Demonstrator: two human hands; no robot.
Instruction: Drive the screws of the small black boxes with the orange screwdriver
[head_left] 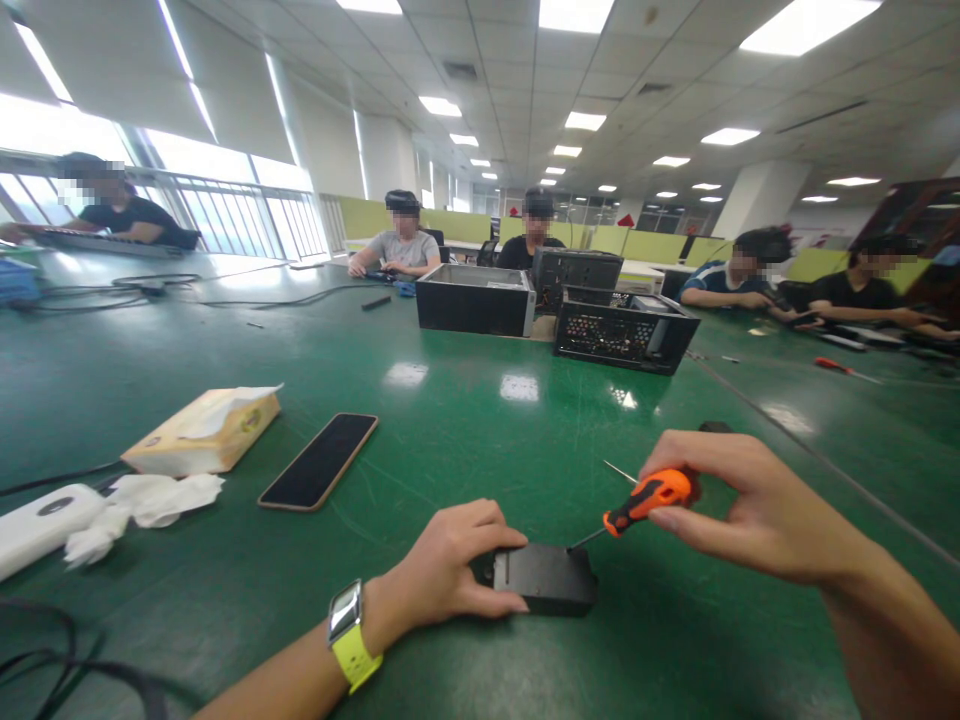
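My left hand point(469, 565), with a yellow-strapped watch point(351, 635) on its wrist, grips the left end of a small black box point(551, 578) lying on the green table. Thumb and fingers press on its two long sides. In my right hand point(739, 505) is an orange and black screwdriver point(649, 500), held by the handle and tilted down to the left. Its tip meets the box near the far right edge; whether a screw sits there is too small to tell. Behind the screwdriver, a thin metal rod point(619, 471) pokes out near my right fingers.
A phone point(321, 462), a tissue pack point(202, 430) and crumpled tissues point(154, 500) lie to the left. Farther back stand open black computer cases point(476, 302). Cables point(150, 285) cross the left side. Another screwdriver point(844, 368) lies far right. Several people sit around the table.
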